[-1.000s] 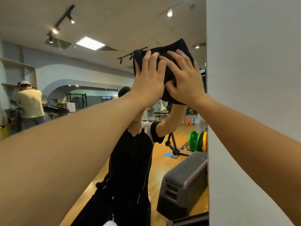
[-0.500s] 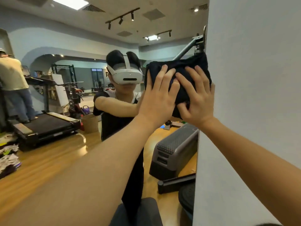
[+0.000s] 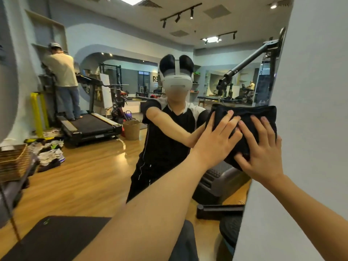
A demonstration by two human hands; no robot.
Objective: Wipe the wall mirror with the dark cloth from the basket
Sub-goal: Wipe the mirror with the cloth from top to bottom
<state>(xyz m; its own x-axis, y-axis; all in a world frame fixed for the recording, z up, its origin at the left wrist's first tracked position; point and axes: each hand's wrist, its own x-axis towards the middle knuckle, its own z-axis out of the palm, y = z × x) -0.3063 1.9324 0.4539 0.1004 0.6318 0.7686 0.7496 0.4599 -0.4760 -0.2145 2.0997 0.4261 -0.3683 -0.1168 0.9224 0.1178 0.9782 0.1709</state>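
Ideally, the left hand [image 3: 216, 142] and right hand [image 3: 261, 153], fingers spread flat on the dark cloth [image 3: 244, 125], press evenly along the wall mirror [image 3: 113, 157] right edge.

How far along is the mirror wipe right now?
Done: the dark cloth is out of the basket and on the wall mirror. In hand: left hand and right hand press it flat near the right edge. Left: the rest of the glass.

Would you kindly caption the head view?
Both hands, left hand and right hand, press dark cloth against wall mirror.
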